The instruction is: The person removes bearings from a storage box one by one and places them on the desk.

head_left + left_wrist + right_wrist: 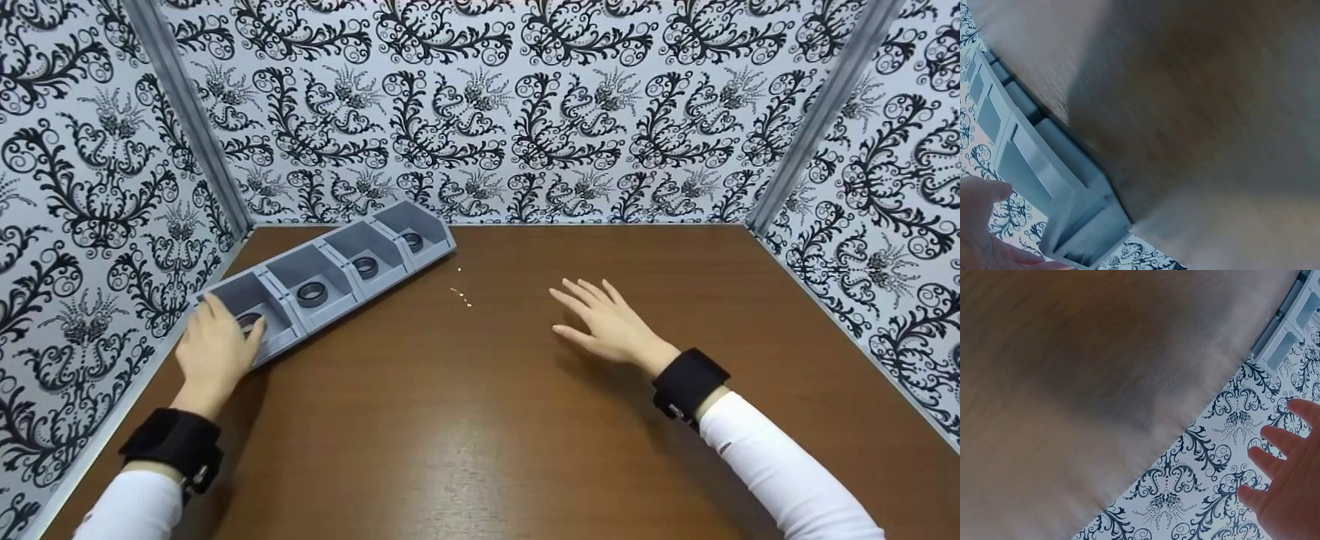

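A grey row of joined open-front bins (319, 277) stands slanted on the left of the table. Dark rings that look like bearings lie in its compartments, one of them a ring (312, 294) in the second compartment from the near end. My left hand (214, 349) is at the near end, fingers by the outer side wall and thumb in front of the opening. It partly hides the nearest ring (250, 322). In the left wrist view, that thumb (996, 191) stands apart from the bins. My right hand (607, 322) hovers over the table, fingers spread, holding nothing.
Brown wooden table (465, 405) fills the space between the hands. Small pale specks (461, 295) show on it right of the bins. Patterned panels (480, 112) with grey corner posts enclose the back and both sides.
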{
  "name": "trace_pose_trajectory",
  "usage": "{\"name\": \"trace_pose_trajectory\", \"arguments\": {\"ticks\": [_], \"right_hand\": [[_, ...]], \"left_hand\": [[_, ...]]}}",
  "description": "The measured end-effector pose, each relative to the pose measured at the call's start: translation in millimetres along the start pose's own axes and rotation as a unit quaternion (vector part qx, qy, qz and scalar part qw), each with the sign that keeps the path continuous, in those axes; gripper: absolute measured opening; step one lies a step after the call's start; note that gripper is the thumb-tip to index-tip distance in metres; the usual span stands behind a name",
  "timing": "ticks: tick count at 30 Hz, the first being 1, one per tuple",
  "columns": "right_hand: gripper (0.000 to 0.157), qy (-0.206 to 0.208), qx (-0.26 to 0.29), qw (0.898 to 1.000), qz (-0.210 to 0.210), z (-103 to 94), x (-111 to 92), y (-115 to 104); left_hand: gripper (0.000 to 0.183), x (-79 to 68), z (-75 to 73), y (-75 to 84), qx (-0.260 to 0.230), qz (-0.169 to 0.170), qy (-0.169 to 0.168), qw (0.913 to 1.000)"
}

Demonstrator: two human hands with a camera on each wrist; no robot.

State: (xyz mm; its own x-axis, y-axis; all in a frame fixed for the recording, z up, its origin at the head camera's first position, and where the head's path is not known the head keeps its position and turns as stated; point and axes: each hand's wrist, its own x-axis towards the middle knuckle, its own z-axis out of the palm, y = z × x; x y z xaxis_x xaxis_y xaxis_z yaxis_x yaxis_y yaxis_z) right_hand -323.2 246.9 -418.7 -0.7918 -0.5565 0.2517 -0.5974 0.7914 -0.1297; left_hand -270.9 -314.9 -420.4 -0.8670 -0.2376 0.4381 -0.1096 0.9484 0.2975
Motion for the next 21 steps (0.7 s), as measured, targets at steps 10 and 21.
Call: {"name": "trace_pose_trajectory", "arguments": {"ticks": [10, 21], "right_hand": [[0.067, -0.001, 0.005, 1.0, -0.008, 5.0, 1, -3], [0.066, -0.001, 0.005, 1.0, -0.012, 6.0, 0, -6]], "left_hand": [[0.083, -7.4, -9.9, -23.5, -0.021, -0.046, -0.069, 0.9964], [0.06, -4.8, -10.2, -34.4, -0.029, -0.066, -0.086, 0.9937]]}}
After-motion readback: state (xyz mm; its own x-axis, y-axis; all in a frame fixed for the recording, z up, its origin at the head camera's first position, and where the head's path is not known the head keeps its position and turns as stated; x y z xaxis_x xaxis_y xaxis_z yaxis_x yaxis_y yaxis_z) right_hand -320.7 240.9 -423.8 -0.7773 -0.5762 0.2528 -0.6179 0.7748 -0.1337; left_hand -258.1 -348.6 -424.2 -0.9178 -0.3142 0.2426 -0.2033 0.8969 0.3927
